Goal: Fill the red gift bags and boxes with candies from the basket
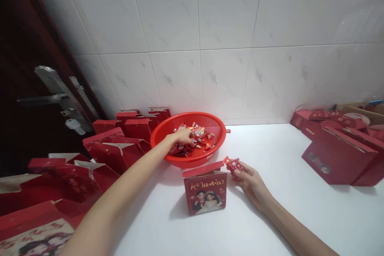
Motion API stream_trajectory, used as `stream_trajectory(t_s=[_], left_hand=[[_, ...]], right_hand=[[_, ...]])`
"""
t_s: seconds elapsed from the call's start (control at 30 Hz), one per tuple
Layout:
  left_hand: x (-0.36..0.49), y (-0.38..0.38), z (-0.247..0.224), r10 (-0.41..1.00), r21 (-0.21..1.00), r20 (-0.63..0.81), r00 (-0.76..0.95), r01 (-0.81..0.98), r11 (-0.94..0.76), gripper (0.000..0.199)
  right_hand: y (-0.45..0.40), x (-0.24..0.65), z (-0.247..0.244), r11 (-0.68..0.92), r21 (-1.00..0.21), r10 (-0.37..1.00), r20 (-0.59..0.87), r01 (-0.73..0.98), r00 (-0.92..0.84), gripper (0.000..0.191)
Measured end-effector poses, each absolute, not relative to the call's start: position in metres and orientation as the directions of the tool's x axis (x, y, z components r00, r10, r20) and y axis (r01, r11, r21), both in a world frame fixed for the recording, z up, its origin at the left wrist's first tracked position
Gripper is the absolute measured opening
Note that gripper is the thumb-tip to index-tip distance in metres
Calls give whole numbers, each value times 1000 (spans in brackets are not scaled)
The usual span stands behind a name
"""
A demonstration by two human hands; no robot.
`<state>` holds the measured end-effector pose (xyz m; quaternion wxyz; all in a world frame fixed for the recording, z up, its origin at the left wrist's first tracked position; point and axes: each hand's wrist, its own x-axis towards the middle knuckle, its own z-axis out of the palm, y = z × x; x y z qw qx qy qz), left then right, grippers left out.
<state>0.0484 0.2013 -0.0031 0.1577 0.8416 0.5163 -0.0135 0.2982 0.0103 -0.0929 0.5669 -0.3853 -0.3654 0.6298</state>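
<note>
My left hand (183,137) reaches into a red plastic basket (220,144) of wrapped sweets (199,131); its fingers are bent down among them, and whether they grip one is hidden. Just right of a red box (207,196), my right hand (244,178) is closed on small red candy packets (234,166). The box stands upright in front of the basket, its lid flap raised, with a cartoon couple and gold writing on its face.
Several red boxes (120,154) crowd the left side, near a dark door with a metal handle (48,99). More red boxes (339,158) and a cardboard carton (354,109) stand at the right. A tiled wall rises behind the white table (264,144).
</note>
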Motion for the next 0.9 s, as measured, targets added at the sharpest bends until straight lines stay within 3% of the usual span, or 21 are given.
stream_trajectory(t_s=[0.17,0.33,0.5,0.57,0.8,0.9], left_hand=[[47,201,4,885,328,-60,462,846,-420,38],[47,197,9,865,539,85,495,707,-457,43],[66,181,19,817,760,178,548,452,-468,44],[82,168,24,764,751,188,617,411,-516,42],[141,122,37,542,553,80,837,415,-723,34],[152,117,37,478,546,15,878,393,-740,31]], right_hand=[[15,301,-102,-90,-882,996,-75,-462,-51,43],[14,302,-99,-106,-865,994,-89,-491,-57,40],[13,302,-90,-128,-859,992,-114,-495,-59,37],[13,303,-89,-131,-852,991,-114,-506,-65,37],[13,305,-89,-51,-832,999,-36,-552,-39,40],[12,307,-88,-57,-819,998,-38,-571,-45,41]])
